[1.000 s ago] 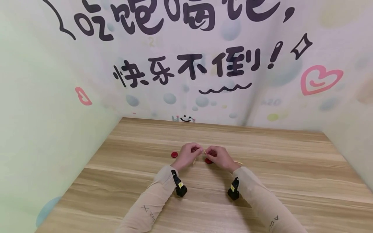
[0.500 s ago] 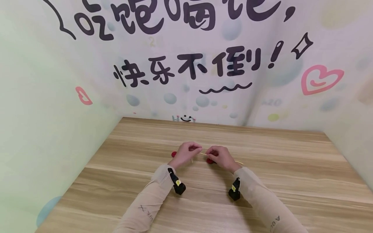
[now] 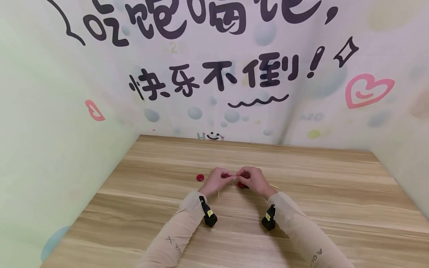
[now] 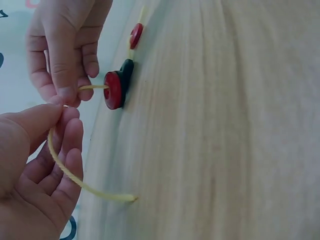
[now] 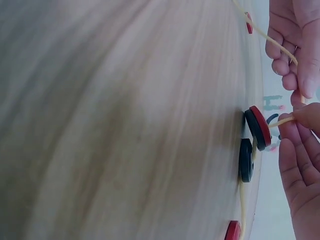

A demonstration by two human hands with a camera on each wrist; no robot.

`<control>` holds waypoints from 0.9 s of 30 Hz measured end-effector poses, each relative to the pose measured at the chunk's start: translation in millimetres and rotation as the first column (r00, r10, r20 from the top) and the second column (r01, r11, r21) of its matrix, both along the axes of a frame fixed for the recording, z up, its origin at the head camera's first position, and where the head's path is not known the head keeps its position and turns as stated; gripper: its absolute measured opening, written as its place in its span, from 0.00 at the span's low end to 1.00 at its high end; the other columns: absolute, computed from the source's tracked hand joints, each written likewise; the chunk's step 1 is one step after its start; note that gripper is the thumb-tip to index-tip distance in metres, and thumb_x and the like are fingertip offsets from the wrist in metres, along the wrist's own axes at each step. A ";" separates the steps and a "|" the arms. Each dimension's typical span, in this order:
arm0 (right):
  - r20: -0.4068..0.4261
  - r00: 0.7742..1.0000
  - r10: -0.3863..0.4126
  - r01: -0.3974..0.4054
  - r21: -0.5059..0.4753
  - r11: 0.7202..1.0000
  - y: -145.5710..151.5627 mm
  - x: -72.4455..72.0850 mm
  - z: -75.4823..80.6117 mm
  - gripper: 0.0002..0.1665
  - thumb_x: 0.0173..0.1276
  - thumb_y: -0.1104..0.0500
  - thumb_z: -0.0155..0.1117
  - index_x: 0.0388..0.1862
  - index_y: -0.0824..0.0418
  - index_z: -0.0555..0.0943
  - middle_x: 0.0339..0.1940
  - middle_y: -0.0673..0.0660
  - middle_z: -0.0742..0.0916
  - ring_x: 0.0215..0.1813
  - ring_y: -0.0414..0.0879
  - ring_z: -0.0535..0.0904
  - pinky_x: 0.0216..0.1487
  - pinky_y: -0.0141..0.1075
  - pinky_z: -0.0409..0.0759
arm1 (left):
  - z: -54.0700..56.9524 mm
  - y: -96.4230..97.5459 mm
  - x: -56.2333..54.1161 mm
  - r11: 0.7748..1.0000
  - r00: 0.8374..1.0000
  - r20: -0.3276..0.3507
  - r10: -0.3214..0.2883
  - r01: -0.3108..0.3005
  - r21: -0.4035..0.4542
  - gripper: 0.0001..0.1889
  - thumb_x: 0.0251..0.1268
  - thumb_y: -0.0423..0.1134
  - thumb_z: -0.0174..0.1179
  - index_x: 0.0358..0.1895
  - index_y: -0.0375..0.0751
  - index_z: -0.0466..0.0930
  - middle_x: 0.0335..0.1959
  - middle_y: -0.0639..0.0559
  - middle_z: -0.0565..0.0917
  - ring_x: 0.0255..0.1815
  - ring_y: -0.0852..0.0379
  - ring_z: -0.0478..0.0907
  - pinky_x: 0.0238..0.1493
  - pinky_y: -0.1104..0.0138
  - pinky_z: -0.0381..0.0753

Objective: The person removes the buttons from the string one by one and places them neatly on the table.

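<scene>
A thin yellow cord (image 4: 75,177) runs through both hands. My left hand (image 3: 219,179) pinches it between thumb and fingertips, and its loose end hangs below that hand. With fingertips right at the left ones, my right hand (image 3: 253,181) also pinches the cord. From there the cord passes into a thick red button-like disc (image 4: 114,90), backed by a dark one, close beside the right hand. Further along the cord come a dark disc (image 5: 246,160) and another red disc (image 4: 136,36). In the head view the right hand hides most of this string.
A separate red disc (image 3: 200,177) lies on the wooden table (image 3: 161,223), left of the left hand. The cord's far end (image 3: 274,187) shows past the right wrist. A printed backdrop (image 3: 207,123) stands behind the table.
Half a second ago the hands were apart with cord stretched between them. My left hand has since moved right, back to the right fingertips. The right hand stays nearly in place.
</scene>
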State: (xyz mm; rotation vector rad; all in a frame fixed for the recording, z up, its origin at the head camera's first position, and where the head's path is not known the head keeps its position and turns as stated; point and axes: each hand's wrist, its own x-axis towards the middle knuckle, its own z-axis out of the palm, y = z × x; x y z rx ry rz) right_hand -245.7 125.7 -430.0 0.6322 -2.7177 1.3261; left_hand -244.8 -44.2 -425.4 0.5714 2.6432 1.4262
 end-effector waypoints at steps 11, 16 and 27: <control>-0.007 0.996 0.094 -0.094 -0.051 0.994 10.6 -3.7 -8.2 0.06 0.58 0.60 0.63 0.32 0.62 0.80 0.29 0.52 0.83 0.32 0.42 0.78 0.32 0.34 0.77 | -8.3 2.6 1.3 1.000 0.999 -0.047 0.023 -0.023 -0.002 0.06 0.57 0.37 0.58 0.31 0.38 0.82 0.29 0.52 0.81 0.28 0.63 0.72 0.31 0.73 0.72; 0.092 0.991 0.095 -0.101 0.062 0.993 12.3 -2.7 -7.2 0.08 0.55 0.64 0.65 0.34 0.64 0.80 0.32 0.54 0.83 0.36 0.44 0.77 0.38 0.36 0.76 | -9.6 2.8 1.8 0.999 0.998 -0.047 0.046 -0.046 0.009 0.06 0.57 0.36 0.58 0.32 0.37 0.81 0.28 0.52 0.80 0.29 0.63 0.72 0.31 0.72 0.72; 0.073 0.984 0.160 -0.170 0.171 0.970 14.7 -3.9 -9.2 0.16 0.50 0.63 0.69 0.38 0.67 0.80 0.32 0.54 0.81 0.35 0.44 0.74 0.37 0.36 0.73 | -10.2 1.3 0.5 0.998 0.998 -0.023 0.054 -0.054 0.020 0.06 0.59 0.37 0.57 0.32 0.38 0.81 0.28 0.54 0.80 0.29 0.63 0.72 0.32 0.72 0.72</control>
